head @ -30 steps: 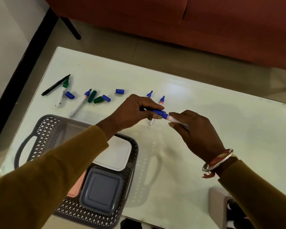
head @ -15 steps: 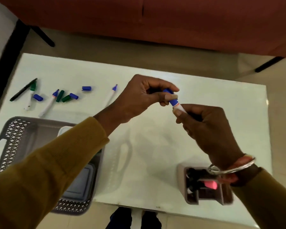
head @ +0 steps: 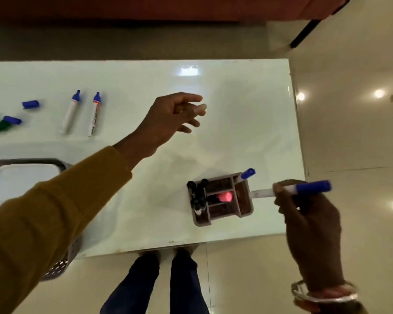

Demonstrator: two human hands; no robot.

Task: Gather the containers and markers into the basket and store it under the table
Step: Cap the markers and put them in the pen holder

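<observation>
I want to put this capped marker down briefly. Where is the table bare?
Bare: the table from the two uncapped markers to its right edge, beyond the organizer. Crowded: far left, among loose caps and the basket.

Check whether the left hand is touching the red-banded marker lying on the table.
Apart. The head view shows the left hand open, with a stretch of bare table between it and the red-banded marker.
</observation>
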